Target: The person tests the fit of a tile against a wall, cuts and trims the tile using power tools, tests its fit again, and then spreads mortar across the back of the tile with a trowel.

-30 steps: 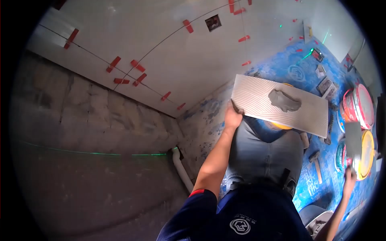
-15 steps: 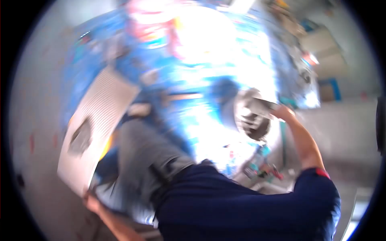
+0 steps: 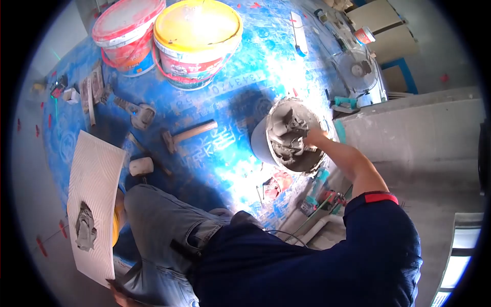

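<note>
My left hand (image 3: 121,298), at the lower left, is closed on the bottom edge of a large pale tile (image 3: 99,169). The tile stands tilted beside my leg, its ribbed back facing up, with a dab of grey mortar (image 3: 85,227) on it. Over on the right, my right hand (image 3: 315,138) reaches into a white bucket (image 3: 261,139) of wet grey mortar (image 3: 286,134). Its fingers are wrapped round a trowel, whose blade is mostly hidden by mortar and the hand.
Two lidded pails, one red (image 3: 128,23) and one yellow (image 3: 197,23), stand at the back. A hammer (image 3: 192,134), a white-headed mallet (image 3: 141,166) and a tile vibrator (image 3: 142,116) lie on the blue floor. Power tools (image 3: 327,200) lie near the right wall; a fan (image 3: 358,71) stands behind.
My right hand has moved left and down into the bucket, taking the trowel blade into the mortar. The view has steadied, and the tile appears lower and farther left.
</note>
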A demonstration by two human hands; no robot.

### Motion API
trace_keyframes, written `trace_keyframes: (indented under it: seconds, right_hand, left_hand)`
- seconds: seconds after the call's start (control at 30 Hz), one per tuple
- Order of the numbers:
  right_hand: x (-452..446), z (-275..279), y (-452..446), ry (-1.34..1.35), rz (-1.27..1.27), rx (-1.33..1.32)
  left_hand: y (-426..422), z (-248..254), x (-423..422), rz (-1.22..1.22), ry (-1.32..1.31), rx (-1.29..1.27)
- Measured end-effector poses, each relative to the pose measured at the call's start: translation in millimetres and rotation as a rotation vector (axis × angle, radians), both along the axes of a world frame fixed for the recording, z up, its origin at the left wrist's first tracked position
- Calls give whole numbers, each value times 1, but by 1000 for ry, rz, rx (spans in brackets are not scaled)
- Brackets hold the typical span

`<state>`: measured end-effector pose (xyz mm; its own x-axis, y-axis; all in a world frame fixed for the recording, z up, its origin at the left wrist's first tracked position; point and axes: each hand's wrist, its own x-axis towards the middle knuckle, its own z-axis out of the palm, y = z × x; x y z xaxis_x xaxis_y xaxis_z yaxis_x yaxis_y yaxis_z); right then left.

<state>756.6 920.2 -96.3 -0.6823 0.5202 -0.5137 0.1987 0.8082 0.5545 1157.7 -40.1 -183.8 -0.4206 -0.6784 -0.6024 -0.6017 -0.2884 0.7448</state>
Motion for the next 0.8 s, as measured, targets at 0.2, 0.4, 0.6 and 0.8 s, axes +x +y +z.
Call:
trace_keyframes:
  seconds: [0.2,0.4,0.6,0.8]
  right_hand:
    - [11,-46,27,172,-733,-587]
    - [5,-27,-21,270,-696,-609]
    - [36,-70,38,342,-397,-764]
    - [52,-27,48,264,-89,-721]
  left_hand:
    - [31,32,-10,-65,-3,-91]
    - [77,80,-42,-127,-114,-133]
    - [35,51,-4,-436,-23,-303]
    - [29,51,9,-678,53,-518]
